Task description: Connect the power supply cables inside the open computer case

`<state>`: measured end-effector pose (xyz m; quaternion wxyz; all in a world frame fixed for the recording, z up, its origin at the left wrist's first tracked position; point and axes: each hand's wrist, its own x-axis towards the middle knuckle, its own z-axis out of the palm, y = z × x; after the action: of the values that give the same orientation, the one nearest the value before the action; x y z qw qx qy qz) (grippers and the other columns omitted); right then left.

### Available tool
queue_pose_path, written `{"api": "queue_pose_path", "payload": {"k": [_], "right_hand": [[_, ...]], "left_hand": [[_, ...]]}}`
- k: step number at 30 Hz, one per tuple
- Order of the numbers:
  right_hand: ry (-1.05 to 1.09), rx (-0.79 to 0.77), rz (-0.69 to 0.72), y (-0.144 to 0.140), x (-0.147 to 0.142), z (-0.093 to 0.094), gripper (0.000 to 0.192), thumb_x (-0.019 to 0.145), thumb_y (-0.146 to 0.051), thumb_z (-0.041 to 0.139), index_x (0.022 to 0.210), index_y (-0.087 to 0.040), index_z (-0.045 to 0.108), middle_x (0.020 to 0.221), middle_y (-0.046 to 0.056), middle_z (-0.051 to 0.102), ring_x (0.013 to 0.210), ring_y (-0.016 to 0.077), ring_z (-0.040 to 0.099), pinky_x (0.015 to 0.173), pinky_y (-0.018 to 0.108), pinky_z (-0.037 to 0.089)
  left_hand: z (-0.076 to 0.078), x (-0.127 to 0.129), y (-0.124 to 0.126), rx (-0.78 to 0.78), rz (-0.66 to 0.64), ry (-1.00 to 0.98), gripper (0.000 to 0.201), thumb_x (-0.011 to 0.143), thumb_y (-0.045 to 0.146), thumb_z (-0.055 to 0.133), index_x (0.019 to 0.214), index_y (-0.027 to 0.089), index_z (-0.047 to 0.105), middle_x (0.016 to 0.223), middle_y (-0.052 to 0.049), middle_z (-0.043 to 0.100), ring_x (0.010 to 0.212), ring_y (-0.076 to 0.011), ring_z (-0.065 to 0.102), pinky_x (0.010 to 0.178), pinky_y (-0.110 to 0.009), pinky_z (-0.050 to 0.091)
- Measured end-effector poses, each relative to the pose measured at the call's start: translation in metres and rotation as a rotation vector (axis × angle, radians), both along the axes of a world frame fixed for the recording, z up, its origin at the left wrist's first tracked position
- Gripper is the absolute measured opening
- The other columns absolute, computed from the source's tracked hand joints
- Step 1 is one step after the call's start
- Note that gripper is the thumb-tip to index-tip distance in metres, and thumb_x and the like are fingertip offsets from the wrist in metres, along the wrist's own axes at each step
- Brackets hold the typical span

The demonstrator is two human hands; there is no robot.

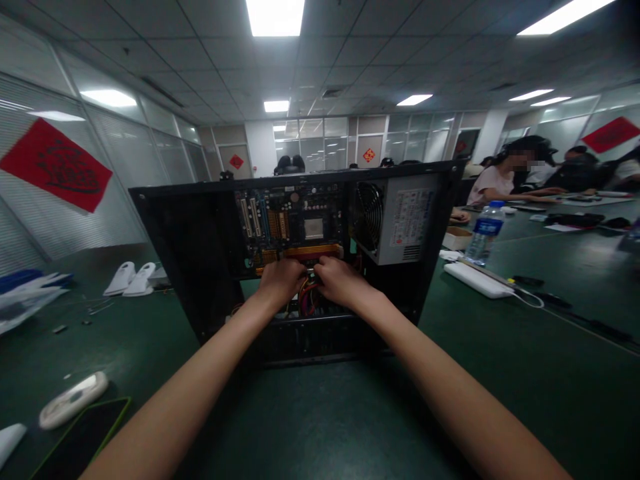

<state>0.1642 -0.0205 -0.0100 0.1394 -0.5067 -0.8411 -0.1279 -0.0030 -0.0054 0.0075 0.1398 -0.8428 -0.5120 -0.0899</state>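
Observation:
An open black computer case point(167, 247) stands on the table in front of me, its inside facing me. Both hands reach into it at the lower edge of the motherboard point(295, 200). My left hand point(281, 279) is closed, with bent fingers close to my right hand point(341, 277), which is closed too. What their fingertips hold, if anything, is hidden. Just above them run the orange and yellow slots point(314, 253). A bundle of coloured cables point(309, 300) hangs right below, between the hands. A grey power supply point(407, 220) with a fan sits at the upper right.
On the green table point(310, 413), a phone point(83, 437) and a white oval object point(74, 400) lie at the left front. White slippers-like items point(131, 279) stand behind. At right are a water bottle point(485, 233), a white power bank point(477, 279) and a seated person point(500, 180).

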Motion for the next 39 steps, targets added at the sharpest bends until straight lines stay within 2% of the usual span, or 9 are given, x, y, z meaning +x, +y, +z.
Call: {"api": "queue_pose_path", "payload": {"k": [5, 11, 26, 34, 39], "right_hand": [[0.001, -0.027, -0.001, 0.0, 0.0, 0.001, 0.022, 0.088, -0.017, 0.06, 0.107, -0.01, 0.068, 0.112, 0.015, 0.063, 0.106, 0.027, 0.061, 0.084, 0.033, 0.05], [-0.003, -0.016, 0.004, 0.001, 0.0, 0.0, 0.021, 0.088, -0.016, 0.059, 0.107, -0.01, 0.068, 0.112, 0.015, 0.064, 0.105, 0.0278, 0.062, 0.085, 0.034, 0.049], [-0.016, -0.069, -0.022, -0.01, -0.002, 0.006, 0.027, 0.093, -0.004, 0.044, 0.114, -0.011, 0.061, 0.117, 0.015, 0.06, 0.099, 0.024, 0.065, 0.081, 0.031, 0.048], [-0.022, -0.043, -0.064, -0.006, -0.004, 0.003, 0.027, 0.096, -0.004, 0.04, 0.114, -0.011, 0.058, 0.12, 0.015, 0.057, 0.096, 0.0236, 0.065, 0.08, 0.032, 0.048], [-0.046, 0.063, -0.069, -0.002, -0.004, 0.001, 0.023, 0.095, -0.006, 0.043, 0.108, -0.012, 0.061, 0.118, 0.015, 0.058, 0.109, 0.0269, 0.059, 0.084, 0.033, 0.048]], "left_hand": [[0.002, 0.004, -0.002, 0.025, -0.012, 0.101, 0.029, 0.094, 0.025, 0.049, 0.105, 0.022, 0.076, 0.106, -0.011, 0.075, 0.1, -0.0306, 0.071, 0.075, -0.036, 0.053], [-0.002, 0.005, 0.002, 0.064, -0.025, 0.069, 0.028, 0.094, 0.026, 0.048, 0.103, 0.02, 0.074, 0.105, -0.01, 0.075, 0.099, -0.029, 0.072, 0.075, -0.034, 0.054], [0.0, 0.005, 0.001, 0.013, -0.016, 0.016, 0.028, 0.096, 0.029, 0.049, 0.103, 0.02, 0.074, 0.107, -0.013, 0.075, 0.102, -0.031, 0.071, 0.081, -0.037, 0.053], [-0.002, 0.002, 0.004, 0.041, -0.02, 0.026, 0.028, 0.094, 0.029, 0.05, 0.102, 0.021, 0.075, 0.104, -0.012, 0.076, 0.099, -0.0295, 0.072, 0.078, -0.035, 0.054], [-0.004, -0.001, 0.008, 0.047, -0.043, 0.019, 0.028, 0.095, 0.032, 0.05, 0.098, 0.02, 0.075, 0.101, -0.012, 0.077, 0.094, -0.0299, 0.073, 0.074, -0.036, 0.054]]}}
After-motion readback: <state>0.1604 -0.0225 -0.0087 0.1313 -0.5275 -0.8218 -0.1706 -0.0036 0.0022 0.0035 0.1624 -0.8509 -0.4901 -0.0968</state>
